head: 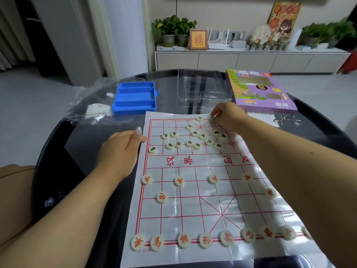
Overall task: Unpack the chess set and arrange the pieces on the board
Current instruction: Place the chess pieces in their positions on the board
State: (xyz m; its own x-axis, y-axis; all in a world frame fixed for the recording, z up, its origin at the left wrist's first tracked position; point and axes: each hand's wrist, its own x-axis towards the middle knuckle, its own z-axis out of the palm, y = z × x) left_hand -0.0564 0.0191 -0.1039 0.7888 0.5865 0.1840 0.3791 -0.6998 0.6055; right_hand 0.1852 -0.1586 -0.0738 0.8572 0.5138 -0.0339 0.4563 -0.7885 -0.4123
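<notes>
A white plastic board sheet [195,192] with red grid lines lies on the dark round table. Red-lettered round pieces [182,240] stand in a row along its near edge, with more on the lines above. Black-lettered pieces [193,141] lie in a loose cluster on the far half. My right hand [227,116] reaches to the far edge and pinches a black-lettered piece [212,117] at the back row, beside another one [199,118]. My left hand [120,149] rests flat on the table, its fingers touching the board's left edge.
An open blue piece box [135,98] stands at the far left, next to crumpled clear bags [90,105]. A clear plastic insert [202,88] and the purple game carton [260,89] lie behind the board. Metal ring puzzles [287,119] sit at the right.
</notes>
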